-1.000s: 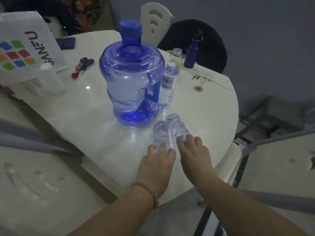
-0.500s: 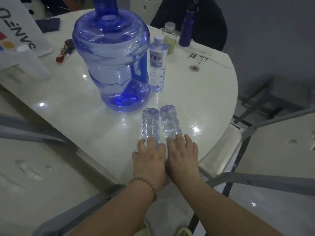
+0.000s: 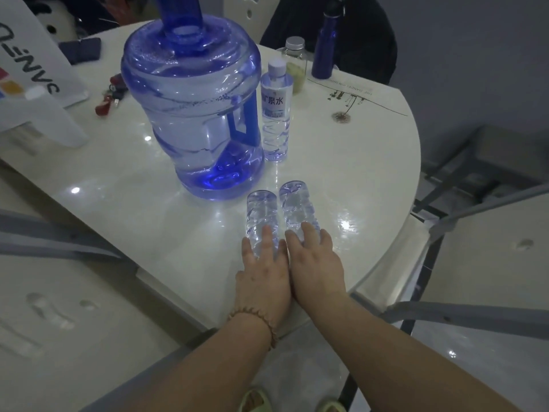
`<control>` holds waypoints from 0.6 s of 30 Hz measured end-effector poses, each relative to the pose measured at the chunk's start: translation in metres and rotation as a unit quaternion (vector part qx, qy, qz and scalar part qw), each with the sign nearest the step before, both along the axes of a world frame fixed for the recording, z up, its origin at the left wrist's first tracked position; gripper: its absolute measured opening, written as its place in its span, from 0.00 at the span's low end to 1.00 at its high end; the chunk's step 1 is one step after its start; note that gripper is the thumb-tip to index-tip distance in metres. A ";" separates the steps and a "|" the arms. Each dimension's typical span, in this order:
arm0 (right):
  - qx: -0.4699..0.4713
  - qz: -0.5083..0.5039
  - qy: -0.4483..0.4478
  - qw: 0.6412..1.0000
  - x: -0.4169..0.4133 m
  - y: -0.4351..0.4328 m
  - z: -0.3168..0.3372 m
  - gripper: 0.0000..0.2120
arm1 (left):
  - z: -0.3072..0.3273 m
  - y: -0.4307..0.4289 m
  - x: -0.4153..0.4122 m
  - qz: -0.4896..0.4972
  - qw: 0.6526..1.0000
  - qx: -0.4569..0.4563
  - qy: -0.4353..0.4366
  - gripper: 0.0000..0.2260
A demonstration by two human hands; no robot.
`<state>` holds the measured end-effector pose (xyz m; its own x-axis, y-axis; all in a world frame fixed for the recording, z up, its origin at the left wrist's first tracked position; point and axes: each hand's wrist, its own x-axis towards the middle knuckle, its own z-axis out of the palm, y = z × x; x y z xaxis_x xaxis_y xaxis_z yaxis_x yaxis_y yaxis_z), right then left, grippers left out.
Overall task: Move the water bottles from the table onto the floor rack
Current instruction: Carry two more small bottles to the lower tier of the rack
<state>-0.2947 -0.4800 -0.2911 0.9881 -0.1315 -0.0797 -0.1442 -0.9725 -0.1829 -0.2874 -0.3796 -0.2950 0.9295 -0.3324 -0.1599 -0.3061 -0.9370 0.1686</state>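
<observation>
Head view.

Hands, two, both reaching forward over the near edge of the table (image 3: 356, 162), side by side and touching.
- Left hand (image 3: 263, 272): palm down, fingers curved over the near end of the left lying bottle (image 3: 261, 209), thumb on its left side. Bead bracelet (image 3: 258, 321) on the wrist.
- Right hand (image 3: 315, 263): palm down, fingers curved over the near end of the right lying bottle (image 3: 297, 200).

Small clear water bottles, three: two lying flat, parallel and just beside each other, bases pointing far; one upright bottle (image 3: 275, 114), labelled, white cap, farther back.

Large blue jug (image 3: 193, 108), one: upright, left of the upright bottle and touching or nearly so.

Far right: one glass jar (image 3: 294, 66), one dark blue flask (image 3: 325, 46).

Far left: one bunch of keys (image 3: 108, 99), one white printed bag (image 3: 26, 69).
</observation>
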 end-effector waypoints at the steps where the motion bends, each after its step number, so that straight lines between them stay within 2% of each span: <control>1: -0.006 -0.001 0.008 1.000 0.000 -0.002 -0.002 0.30 | 0.000 0.000 0.001 -0.001 1.000 0.002 -0.003 0.26; 4: -0.014 -0.004 0.020 1.000 -0.005 -0.006 -0.008 0.37 | -0.003 -0.001 0.000 -0.007 1.000 0.011 -0.002 0.27; 8: -0.015 0.029 0.009 0.999 -0.020 -0.013 -0.004 0.35 | -0.002 -0.003 0.000 0.005 1.000 0.007 0.008 0.27; 13: 0.001 0.025 0.021 0.999 -0.062 -0.026 0.010 0.35 | 0.019 -0.015 -0.021 0.018 0.998 -0.063 0.019 0.32; 16: 0.000 -0.012 -0.028 1.000 -0.091 -0.048 0.044 0.36 | 0.045 -0.043 -0.047 0.007 0.995 -0.101 0.005 0.32; 18: 0.025 -0.044 -0.067 0.996 -0.109 -0.071 0.070 0.32 | 0.071 -0.072 -0.061 -0.014 0.992 -0.124 -0.020 0.32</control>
